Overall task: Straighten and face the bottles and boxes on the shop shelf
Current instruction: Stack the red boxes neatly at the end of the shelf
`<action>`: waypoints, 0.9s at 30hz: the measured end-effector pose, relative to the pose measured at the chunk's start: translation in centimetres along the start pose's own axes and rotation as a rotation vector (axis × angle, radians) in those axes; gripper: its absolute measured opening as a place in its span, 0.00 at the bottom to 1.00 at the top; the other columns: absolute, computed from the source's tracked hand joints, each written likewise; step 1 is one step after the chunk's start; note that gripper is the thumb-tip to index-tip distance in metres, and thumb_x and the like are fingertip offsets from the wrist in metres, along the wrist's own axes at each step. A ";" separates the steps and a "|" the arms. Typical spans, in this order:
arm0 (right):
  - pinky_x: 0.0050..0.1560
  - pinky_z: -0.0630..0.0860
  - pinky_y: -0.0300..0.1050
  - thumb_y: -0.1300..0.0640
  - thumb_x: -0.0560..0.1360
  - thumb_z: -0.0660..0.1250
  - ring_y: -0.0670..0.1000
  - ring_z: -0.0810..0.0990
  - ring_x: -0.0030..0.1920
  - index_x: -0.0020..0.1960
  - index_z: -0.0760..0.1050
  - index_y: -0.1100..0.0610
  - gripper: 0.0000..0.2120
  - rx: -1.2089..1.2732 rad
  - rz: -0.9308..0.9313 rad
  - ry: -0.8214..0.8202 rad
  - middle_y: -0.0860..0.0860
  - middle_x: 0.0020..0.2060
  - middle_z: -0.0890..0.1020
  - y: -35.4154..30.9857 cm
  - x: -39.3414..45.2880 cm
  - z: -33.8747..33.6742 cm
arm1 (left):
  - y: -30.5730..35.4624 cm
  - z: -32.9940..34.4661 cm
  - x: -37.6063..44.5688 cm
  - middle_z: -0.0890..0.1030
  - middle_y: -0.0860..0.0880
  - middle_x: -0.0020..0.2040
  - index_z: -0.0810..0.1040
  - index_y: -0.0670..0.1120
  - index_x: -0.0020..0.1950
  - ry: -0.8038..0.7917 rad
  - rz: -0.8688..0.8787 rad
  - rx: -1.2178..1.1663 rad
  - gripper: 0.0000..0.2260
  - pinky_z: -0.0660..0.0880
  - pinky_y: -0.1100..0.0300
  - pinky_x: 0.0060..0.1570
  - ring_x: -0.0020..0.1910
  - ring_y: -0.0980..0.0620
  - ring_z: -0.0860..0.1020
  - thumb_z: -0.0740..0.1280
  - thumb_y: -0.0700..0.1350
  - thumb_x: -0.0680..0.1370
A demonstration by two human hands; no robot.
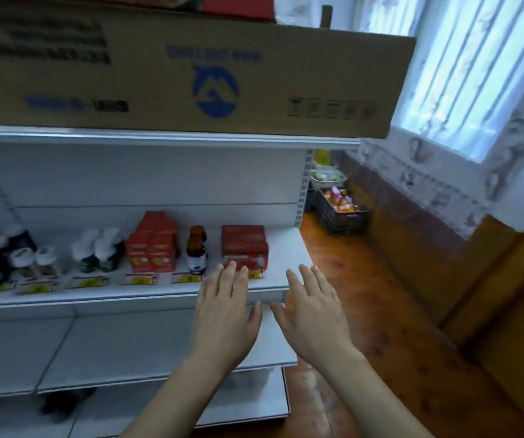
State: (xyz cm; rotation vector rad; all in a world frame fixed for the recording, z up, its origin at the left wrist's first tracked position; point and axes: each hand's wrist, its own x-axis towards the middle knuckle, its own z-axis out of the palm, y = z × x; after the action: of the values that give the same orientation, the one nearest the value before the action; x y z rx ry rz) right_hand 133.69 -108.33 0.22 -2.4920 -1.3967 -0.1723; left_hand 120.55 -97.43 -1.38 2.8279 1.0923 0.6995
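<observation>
Fingers (pixel 234 273) of the left hand (pixel 227 306) are straight and spread wide, their tips at the lower front of the stacked red boxes (pixel 244 247) near the right end of the shelf (pixel 282 263); whether they touch, I cannot tell. Beside it, the right hand (pixel 312 306) hangs equally flat and empty over the shelf lip. A hasty sideways push could, I judge, slide the top box off the lower one, or knock the lone brown bottle (pixel 197 249) just to the left. Counting leftward: two stacked boxes, one brown bottle, a cluster of smaller red cartons (pixel 153 245) too blurred to number, roughly four green white-capped bottles (pixel 99 251), then more white-capped bottles (pixel 5 257) running out of view.
</observation>
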 end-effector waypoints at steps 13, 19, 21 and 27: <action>0.76 0.57 0.53 0.40 0.81 0.54 0.57 0.56 0.78 0.78 0.59 0.52 0.30 0.044 -0.189 -0.144 0.52 0.77 0.62 0.3 14.7 8.0 | -5.7 9.2 6.6 0.75 0.41 0.70 0.71 0.42 0.72 -0.208 -0.136 0.032 0.33 0.73 0.46 0.66 0.70 0.39 0.74 0.76 0.52 0.70; 0.74 0.61 0.55 0.43 0.78 0.59 0.60 0.59 0.77 0.76 0.64 0.54 0.29 -0.008 -0.185 -0.170 0.55 0.76 0.64 0.5 18.1 12.4 | -7.6 12.7 8.1 0.70 0.45 0.75 0.67 0.44 0.76 -0.356 -0.117 0.029 0.30 0.63 0.48 0.73 0.75 0.42 0.67 0.68 0.52 0.76; 0.71 0.66 0.56 0.44 0.75 0.62 0.61 0.63 0.75 0.73 0.68 0.55 0.29 -0.038 -0.155 -0.171 0.56 0.74 0.68 0.7 18.8 13.7 | -8.7 13.9 8.4 0.79 0.45 0.65 0.77 0.44 0.67 -0.420 -0.105 0.074 0.28 0.74 0.47 0.65 0.65 0.42 0.77 0.73 0.55 0.70; 0.64 0.73 0.55 0.53 0.71 0.69 0.59 0.68 0.71 0.63 0.76 0.53 0.20 -0.048 -0.171 -0.120 0.54 0.68 0.73 1.0 20.3 15.3 | -10.3 15.9 9.4 0.75 0.46 0.64 0.76 0.46 0.66 -0.414 -0.030 0.088 0.19 0.61 0.49 0.74 0.69 0.43 0.68 0.59 0.55 0.80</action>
State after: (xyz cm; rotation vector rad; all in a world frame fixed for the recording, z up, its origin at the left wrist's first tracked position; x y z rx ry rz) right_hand 144.72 -87.66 -9.73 -2.4562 -1.6735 -0.0934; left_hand 126.83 -81.54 -13.82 2.8317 1.1062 0.0525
